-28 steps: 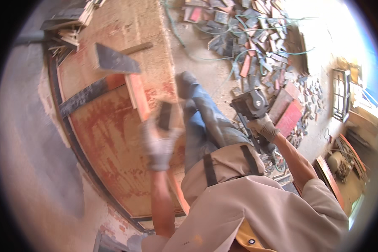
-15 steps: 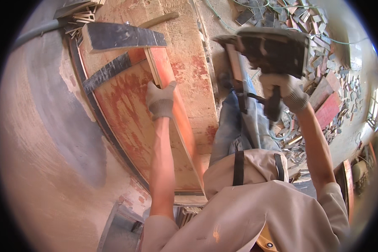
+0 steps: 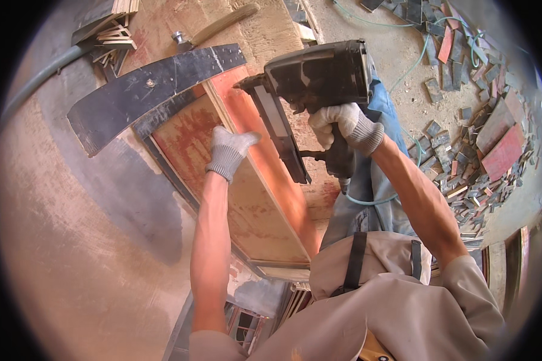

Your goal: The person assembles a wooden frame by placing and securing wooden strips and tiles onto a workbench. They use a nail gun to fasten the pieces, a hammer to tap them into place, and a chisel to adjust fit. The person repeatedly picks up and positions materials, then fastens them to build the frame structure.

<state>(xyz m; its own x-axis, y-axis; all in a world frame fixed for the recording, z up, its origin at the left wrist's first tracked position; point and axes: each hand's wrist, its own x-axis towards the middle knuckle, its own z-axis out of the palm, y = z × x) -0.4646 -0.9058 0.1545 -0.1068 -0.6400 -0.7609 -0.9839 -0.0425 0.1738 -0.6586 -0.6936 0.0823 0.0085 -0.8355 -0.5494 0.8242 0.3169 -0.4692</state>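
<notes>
My right hand (image 3: 348,127), in a pale knit glove, is closed round the handle of a black nail gun (image 3: 319,75). The gun's nose hangs over the upper end of a long orange-faced board (image 3: 277,180), beside a curved dark board (image 3: 153,84). Lower down the orange board, my gloved left hand (image 3: 230,150) grips its plywood edge, thumb across the orange face. A large reddish-stained panel (image 3: 235,219) lies left of that edge. The curved board crosses the far end of the orange board and sticks out past it to the left.
A hammer (image 3: 226,25) with a wooden handle lies beyond the curved board. Thin wood strips (image 3: 115,39) are piled at the far left near a grey pipe (image 3: 48,78). A pale green hose (image 3: 373,201) trails from the gun. Offcuts (image 3: 445,144) litter the floor at right.
The nail gun has come left, its nose now over the orange board. The curved board is tilted more, its left end nearer me. My left hand stays on the board's edge. The view has shifted.
</notes>
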